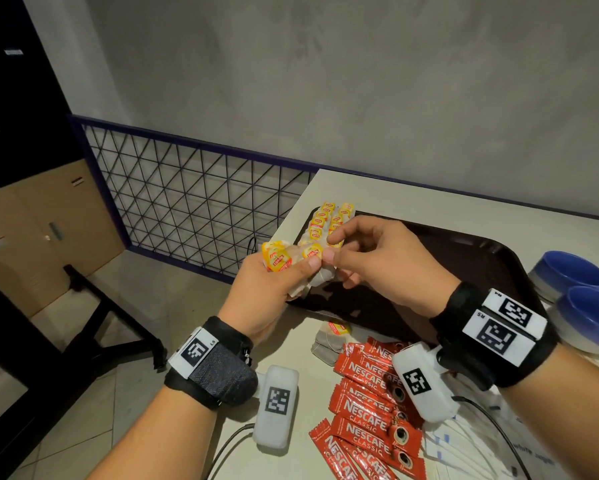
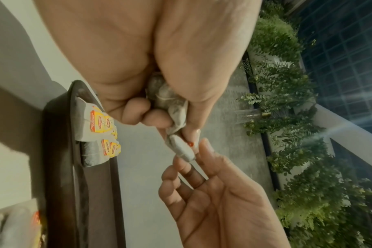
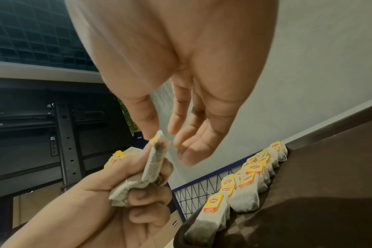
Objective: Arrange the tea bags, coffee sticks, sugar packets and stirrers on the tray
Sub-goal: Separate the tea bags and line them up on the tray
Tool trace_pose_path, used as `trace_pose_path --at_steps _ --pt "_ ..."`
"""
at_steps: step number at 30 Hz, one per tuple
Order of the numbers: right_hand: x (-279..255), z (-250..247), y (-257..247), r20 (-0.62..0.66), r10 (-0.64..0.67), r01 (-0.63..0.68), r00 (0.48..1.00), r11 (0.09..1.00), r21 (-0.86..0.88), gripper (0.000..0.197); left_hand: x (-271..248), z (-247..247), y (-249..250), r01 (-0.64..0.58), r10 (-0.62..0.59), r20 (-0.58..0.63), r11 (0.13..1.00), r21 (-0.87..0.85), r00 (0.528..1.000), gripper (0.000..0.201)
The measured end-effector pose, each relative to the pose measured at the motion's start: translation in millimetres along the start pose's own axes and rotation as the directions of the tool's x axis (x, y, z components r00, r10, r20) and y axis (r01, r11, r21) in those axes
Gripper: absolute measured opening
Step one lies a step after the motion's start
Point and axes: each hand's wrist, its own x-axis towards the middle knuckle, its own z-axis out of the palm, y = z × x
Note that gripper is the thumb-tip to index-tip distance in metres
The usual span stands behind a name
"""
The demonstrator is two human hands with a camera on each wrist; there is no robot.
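My left hand (image 1: 301, 268) grips a bunch of tea bags (image 1: 280, 258) with yellow tags, held over the near left corner of the dark brown tray (image 1: 481, 258). One bag (image 3: 154, 159) sticks up out of the fist (image 3: 138, 193). My right hand (image 1: 331, 247) is right beside it with its fingers loosely spread. Its thumb tip touches the top of that bag, while the other fingers (image 3: 185, 156) stay a little apart from it. Two rows of tea bags (image 1: 327, 220) lie along the tray's far left corner.
On the table in front of the tray lie a few loose tea bags (image 1: 329, 337), a heap of red coffee sticks (image 1: 363, 393) and white sugar packets (image 1: 464, 448). Two blue-lidded jars (image 1: 575, 292) stand at the right. The table's left edge drops off beside a wire railing (image 1: 194, 195).
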Motion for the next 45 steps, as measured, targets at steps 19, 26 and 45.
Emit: trace_pose_path --at_steps 19,26,45 --pt "2 -1 11 0.105 0.051 -0.054 0.993 0.998 0.02 0.017 -1 1 7 0.033 -0.033 -0.009 0.999 -0.035 0.999 0.012" --pt "1 -2 10 0.136 0.061 -0.061 0.989 0.998 -0.005 0.015 -2 3 7 0.042 -0.043 -0.021 0.997 -0.063 0.999 0.015" --pt "1 -2 11 0.109 0.076 -0.069 0.991 0.995 -0.069 0.012 -2 1 7 0.033 -0.034 -0.013 0.996 -0.081 0.999 0.04"
